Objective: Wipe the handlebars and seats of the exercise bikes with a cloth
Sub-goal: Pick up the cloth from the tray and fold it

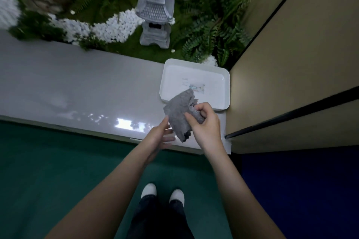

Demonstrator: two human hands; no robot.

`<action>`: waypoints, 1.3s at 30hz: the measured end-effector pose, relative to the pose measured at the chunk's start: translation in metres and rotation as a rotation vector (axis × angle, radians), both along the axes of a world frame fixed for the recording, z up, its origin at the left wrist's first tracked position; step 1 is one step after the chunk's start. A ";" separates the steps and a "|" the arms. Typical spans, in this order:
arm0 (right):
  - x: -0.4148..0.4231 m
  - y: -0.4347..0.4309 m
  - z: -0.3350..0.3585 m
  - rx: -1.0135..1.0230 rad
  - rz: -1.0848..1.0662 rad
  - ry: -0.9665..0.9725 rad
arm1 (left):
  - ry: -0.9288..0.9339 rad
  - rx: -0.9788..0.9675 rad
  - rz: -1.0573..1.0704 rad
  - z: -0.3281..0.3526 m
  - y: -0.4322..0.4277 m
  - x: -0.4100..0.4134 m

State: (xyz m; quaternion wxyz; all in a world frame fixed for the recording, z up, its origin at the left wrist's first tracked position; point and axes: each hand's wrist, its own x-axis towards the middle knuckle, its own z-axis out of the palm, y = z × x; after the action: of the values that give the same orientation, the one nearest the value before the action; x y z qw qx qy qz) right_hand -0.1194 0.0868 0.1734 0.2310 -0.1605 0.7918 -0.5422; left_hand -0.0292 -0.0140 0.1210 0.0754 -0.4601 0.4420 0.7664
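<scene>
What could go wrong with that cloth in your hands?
1. Only the right hand grips the grey cloth, bunched at one end. The left hand is open beside it, so the cloth might slip onto the ledge or the green floor and pick up dirt.
2. The cloth's top end shows over the near rim of the white tray. A quick pull might catch and shift the tray.

Green floor [58, 170] meets a glossy grey ledge [77, 87] before ferns [213, 25] and a stone lantern [155, 13].
</scene>
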 end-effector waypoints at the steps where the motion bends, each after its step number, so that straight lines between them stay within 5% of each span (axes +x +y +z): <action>1: 0.005 0.002 0.013 -0.022 -0.008 -0.027 | 0.102 0.141 0.067 0.011 0.001 0.002; 4: 0.016 0.011 0.044 -0.081 -0.057 -0.097 | 0.301 0.245 0.240 0.044 -0.003 0.009; 9: 0.036 0.023 0.065 -0.149 -0.142 -0.234 | 0.409 -0.050 0.286 0.087 -0.015 0.030; 13: 0.054 0.016 0.067 -0.346 -0.122 -0.551 | 0.439 -0.215 0.267 0.120 -0.024 0.050; 19: 0.076 -0.015 0.074 -0.301 0.241 -0.943 | 0.502 -0.286 0.282 0.160 -0.032 0.094; 25: 0.094 -0.026 0.082 -0.215 0.463 -1.091 | 0.518 -0.298 0.335 0.184 -0.012 0.138; 32: 0.091 0.005 0.095 -0.245 0.544 -0.893 | 0.391 -0.618 0.568 0.183 0.057 0.168; 39: 0.137 0.026 0.114 -0.227 0.817 -0.023 | -0.218 -1.007 0.896 0.164 0.138 0.203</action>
State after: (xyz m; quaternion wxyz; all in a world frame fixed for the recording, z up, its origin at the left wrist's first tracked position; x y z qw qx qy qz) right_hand 0.0176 0.1132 0.2877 0.4166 -0.4795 0.5957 -0.4916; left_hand 0.1734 0.1244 0.2853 -0.4284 -0.6523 0.5013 0.3736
